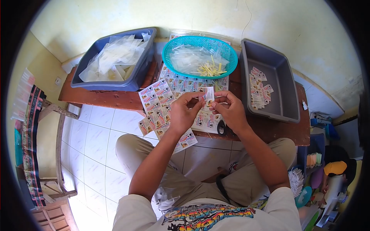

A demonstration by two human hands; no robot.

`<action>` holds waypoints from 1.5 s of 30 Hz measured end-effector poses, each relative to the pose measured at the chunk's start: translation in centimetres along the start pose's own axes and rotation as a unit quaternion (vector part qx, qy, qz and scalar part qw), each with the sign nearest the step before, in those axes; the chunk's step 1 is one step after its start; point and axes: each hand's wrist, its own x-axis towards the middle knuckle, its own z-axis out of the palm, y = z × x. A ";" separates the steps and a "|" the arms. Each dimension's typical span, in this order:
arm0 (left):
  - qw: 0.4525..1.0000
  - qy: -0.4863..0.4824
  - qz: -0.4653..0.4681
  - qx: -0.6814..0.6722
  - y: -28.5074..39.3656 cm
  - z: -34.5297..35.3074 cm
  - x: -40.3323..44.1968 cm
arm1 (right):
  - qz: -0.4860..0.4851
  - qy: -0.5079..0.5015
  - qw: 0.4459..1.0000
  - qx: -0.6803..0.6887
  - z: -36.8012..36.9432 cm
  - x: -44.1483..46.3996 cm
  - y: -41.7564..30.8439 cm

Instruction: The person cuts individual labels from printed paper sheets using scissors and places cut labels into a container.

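Note:
Between my two hands is a small printed label (209,95), with coloured pictures on a white ground. My left hand (186,111) is closed, pinching its left side between thumb and fingers. On the opposite side, my right hand (232,111) is also closed on it with thumb and fingertips. Whether the label is folded around anything I cannot make out. Under and left of my hands lie printed label sheets (157,96), some hanging past the bench edge. A black round object (221,127) sits by the front edge, near my right wrist.
On the wooden bench (86,94), a blue-grey tub (133,79) holds transparent plastic pouches. A turquoise basket (169,63) contains more pouches and yellow strips (211,69). At right, a dark grey tub (277,84) holds loose printed labels (260,90). A person (337,169) appears at far right.

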 end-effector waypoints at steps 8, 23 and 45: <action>0.998 -0.019 -0.022 -0.063 -1.1 0.0 -0.1 | -0.002 -0.002 1.000 0.016 0.0 -0.7 0.1; 0.998 -0.024 -0.053 -0.028 -1.8 -0.6 -1.0 | -0.014 -0.050 0.856 -0.514 -3.4 -6.5 1.8; 0.989 -0.014 -0.077 -0.123 -1.6 -0.2 0.1 | -0.077 -0.070 0.901 -0.421 -4.1 -5.6 2.9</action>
